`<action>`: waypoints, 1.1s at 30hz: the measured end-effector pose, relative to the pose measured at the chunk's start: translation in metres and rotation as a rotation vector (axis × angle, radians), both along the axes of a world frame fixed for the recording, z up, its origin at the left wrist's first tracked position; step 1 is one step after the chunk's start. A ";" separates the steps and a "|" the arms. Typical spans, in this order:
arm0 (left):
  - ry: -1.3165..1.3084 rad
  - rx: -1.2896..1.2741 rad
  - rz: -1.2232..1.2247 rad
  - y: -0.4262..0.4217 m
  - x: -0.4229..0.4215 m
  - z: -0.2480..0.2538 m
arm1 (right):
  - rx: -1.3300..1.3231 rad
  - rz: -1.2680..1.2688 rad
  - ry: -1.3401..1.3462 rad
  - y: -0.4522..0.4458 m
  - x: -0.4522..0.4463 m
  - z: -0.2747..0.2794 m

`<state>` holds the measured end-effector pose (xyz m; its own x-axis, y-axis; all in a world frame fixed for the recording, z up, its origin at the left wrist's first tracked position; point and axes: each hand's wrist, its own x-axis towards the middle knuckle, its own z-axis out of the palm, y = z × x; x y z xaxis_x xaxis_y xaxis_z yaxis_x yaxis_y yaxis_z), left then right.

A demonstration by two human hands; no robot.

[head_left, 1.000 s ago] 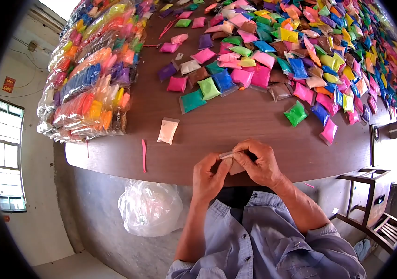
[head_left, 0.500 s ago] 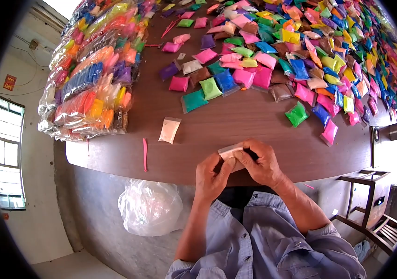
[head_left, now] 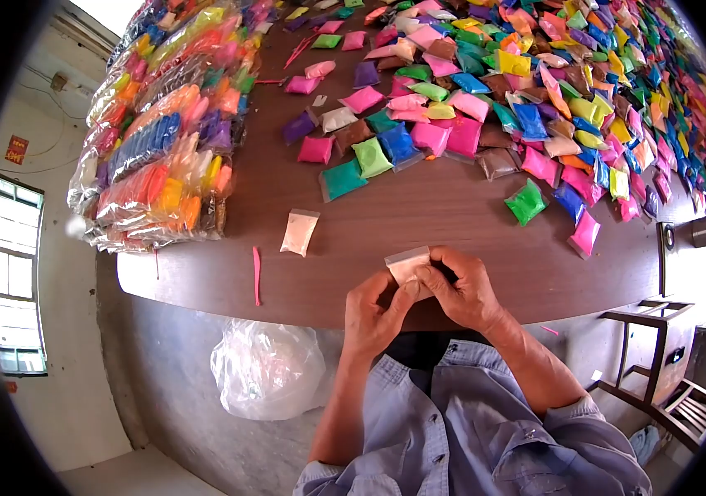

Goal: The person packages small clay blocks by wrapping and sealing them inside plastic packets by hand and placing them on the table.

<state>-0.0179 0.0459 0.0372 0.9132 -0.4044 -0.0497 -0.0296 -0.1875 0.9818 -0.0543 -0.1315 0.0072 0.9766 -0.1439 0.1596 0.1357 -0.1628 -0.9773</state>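
Near the table's front edge, a small clear packet with pale peach contents (head_left: 408,264) is pinched between both hands. My left hand (head_left: 375,311) has thumb and fingers closed on its left side. My right hand (head_left: 465,291) grips the right side, its thumb pressed on the packet's face. The packet's flat upper strip shows above the thumbs; its lower part is partly hidden. Another pale peach packet (head_left: 299,232) lies on the table to the left, and a thin pink plastic stick (head_left: 257,276) is further left.
Many coloured packets (head_left: 526,107) spread over the back and right of the brown table (head_left: 353,240). Stacked bags of packets (head_left: 154,157) stand at the left. A clear plastic bag (head_left: 266,369) is on the floor, and a wooden chair (head_left: 659,355) stands at right.
The packet in my hands has tilted up, so more of its pale face and top strip shows above the thumbs. Both hands stay in nearly the same place.
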 end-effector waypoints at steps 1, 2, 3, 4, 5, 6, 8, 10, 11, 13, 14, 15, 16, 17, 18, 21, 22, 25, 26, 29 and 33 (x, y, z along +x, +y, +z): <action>-0.014 0.034 -0.002 0.002 0.001 -0.003 | 0.000 0.000 0.000 0.001 0.000 0.000; -0.028 0.068 -0.004 0.004 0.002 -0.006 | -0.007 -0.013 -0.022 0.002 0.001 0.000; -0.027 0.068 -0.003 0.005 0.002 -0.008 | -0.015 -0.025 -0.045 0.003 0.002 0.001; -0.044 0.028 0.021 0.005 0.002 -0.009 | -0.015 -0.025 -0.044 0.003 0.002 0.003; -0.061 -0.011 0.045 0.006 0.002 -0.011 | -0.046 -0.001 -0.028 0.003 0.001 0.008; -0.060 -0.010 0.045 0.006 0.003 -0.013 | -0.076 0.023 -0.011 0.002 0.001 0.011; -0.042 -0.046 0.067 0.008 0.004 -0.016 | -0.120 0.050 -0.001 0.000 0.001 0.013; -0.003 -0.075 0.060 0.005 0.003 -0.012 | -0.167 0.075 0.009 0.000 0.001 0.008; 0.037 -0.104 0.053 0.004 0.002 -0.009 | -0.081 0.046 0.031 0.002 0.001 -0.001; 0.004 -0.017 0.019 0.002 0.001 -0.006 | 0.005 0.015 0.053 0.003 0.001 -0.004; -0.032 0.068 -0.013 0.002 0.001 -0.005 | 0.048 0.003 0.041 0.003 0.001 0.000; -0.032 0.067 -0.013 0.000 0.001 -0.002 | 0.090 -0.008 0.029 0.003 0.002 0.001; -0.016 0.055 -0.009 -0.001 0.001 0.000 | 0.090 -0.008 0.029 0.004 0.002 0.000; 0.000 0.042 -0.003 -0.002 0.001 0.002 | 0.094 -0.008 0.030 0.005 0.002 -0.004; 0.000 0.042 -0.002 -0.001 0.001 0.000 | 0.097 -0.008 0.031 0.005 0.003 -0.005; 0.059 0.039 0.035 0.003 0.002 -0.008 | -0.104 0.046 0.046 0.001 0.001 0.008; 0.068 -0.017 0.052 0.004 0.002 -0.010 | -0.104 0.046 0.046 0.000 0.002 0.009; 0.093 -0.072 0.054 0.005 0.003 -0.011 | -0.153 0.074 0.023 0.000 0.002 0.009; 0.109 -0.070 0.041 0.005 0.003 -0.011 | -0.097 0.070 0.058 0.000 0.001 0.007; 0.091 -0.032 0.024 0.003 0.002 -0.012 | 0.025 0.050 0.116 0.000 0.000 0.006; 0.054 0.029 0.052 -0.001 0.002 -0.011 | 0.041 -0.008 0.051 0.002 0.003 0.000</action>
<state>-0.0159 0.0449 0.0260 0.9286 -0.3545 -0.1099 0.0333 -0.2155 0.9759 -0.0518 -0.1290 0.0075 0.9821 -0.1573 0.1032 0.0840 -0.1238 -0.9887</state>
